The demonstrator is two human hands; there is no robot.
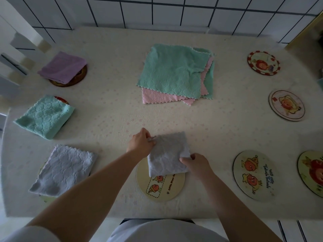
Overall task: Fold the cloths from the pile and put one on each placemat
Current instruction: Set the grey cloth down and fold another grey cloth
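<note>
Three placemats along the table's left side already carry folded cloths: a purple cloth, a green cloth and a grey cloth. The step in hand is placement of a fourth, the folded grey cloth, which lies half over the near placemat and half on the tablecloth beyond it. The left hand pinches its far left corner; the right hand grips its near right edge. The next move appears to call for drawing the cloth toward the person until centred on the mat, then releasing both hands. The pile, green over pink, lies at the table's centre, and four placemats on the right are bare.
</note>
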